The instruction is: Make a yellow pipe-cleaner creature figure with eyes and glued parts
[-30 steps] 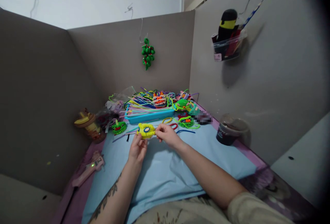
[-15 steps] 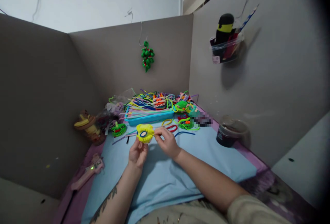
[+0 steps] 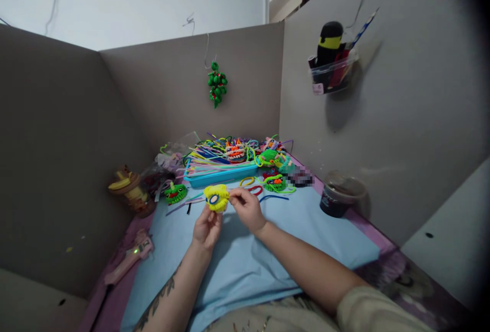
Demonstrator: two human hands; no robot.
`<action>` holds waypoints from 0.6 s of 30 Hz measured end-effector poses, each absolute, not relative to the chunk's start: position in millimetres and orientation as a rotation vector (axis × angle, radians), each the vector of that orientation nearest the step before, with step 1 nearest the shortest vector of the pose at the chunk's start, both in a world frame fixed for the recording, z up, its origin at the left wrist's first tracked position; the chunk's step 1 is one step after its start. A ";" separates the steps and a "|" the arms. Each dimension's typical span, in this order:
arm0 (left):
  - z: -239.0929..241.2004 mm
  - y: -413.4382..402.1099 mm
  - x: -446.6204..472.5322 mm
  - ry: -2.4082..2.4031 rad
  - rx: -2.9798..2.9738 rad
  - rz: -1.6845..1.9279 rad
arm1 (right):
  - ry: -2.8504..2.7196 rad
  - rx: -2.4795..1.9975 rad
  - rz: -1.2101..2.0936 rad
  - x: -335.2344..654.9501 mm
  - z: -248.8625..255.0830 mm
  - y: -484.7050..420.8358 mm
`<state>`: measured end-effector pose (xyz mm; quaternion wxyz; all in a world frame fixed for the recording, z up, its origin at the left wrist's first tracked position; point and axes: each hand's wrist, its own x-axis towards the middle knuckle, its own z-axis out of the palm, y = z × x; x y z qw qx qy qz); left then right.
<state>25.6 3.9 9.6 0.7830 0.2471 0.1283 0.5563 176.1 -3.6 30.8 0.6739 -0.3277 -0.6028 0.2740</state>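
Note:
A small yellow pipe-cleaner figure (image 3: 219, 193) with a round, blue-ringed white eye is held above the light blue cloth (image 3: 245, 265). My left hand (image 3: 207, 226) grips it from below, thumb and fingers closed around its lower side. At its right edge, my right hand (image 3: 248, 209) pinches a part of the figure between thumb and forefinger; the exact bit is too small to make out. Just beyond my right hand lie a red pipe-cleaner loop (image 3: 255, 189), a yellow loop (image 3: 247, 181) and a blue pipe cleaner (image 3: 274, 198).
Behind stands a blue tray (image 3: 222, 177) heaped with coloured pipe cleaners. Green figures (image 3: 175, 194) lie left and right of it. A pink glue gun (image 3: 130, 259) with a green light rests at left, a brown cup (image 3: 133, 189) behind it. A lidded dark tub (image 3: 339, 194) stands right.
The yellow figure has turned slightly in my fingers and shifted a little to the right. Both hands keep their hold, and the whole view has moved slightly.

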 end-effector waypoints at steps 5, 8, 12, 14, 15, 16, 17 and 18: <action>21.9 1.0 29.3 0.318 0.658 1.300 | -1.160 -0.632 1.193 178.3 25.1 10.4; 27.7 -0.5 28.6 0.377 0.731 1.338 | -1.121 -0.629 1.408 182.5 28.2 13.4; 30.7 0.0 27.6 0.434 0.799 1.389 | -1.043 -0.693 1.528 186.2 34.1 12.3; 30.8 0.7 28.1 0.441 0.829 1.404 | -1.025 -0.704 1.522 186.4 35.0 11.7; 30.5 1.0 28.5 0.444 0.842 1.410 | -1.027 -0.705 1.510 186.5 34.9 11.7; 30.1 1.3 29.1 0.444 0.853 1.418 | -1.032 -0.705 1.497 186.7 34.7 11.8; 29.5 1.4 29.8 0.444 0.863 1.425 | -1.039 -0.707 1.486 187.1 34.4 12.1; 28.9 1.5 30.4 0.442 0.872 1.430 | -1.042 -0.710 1.483 187.7 34.2 12.6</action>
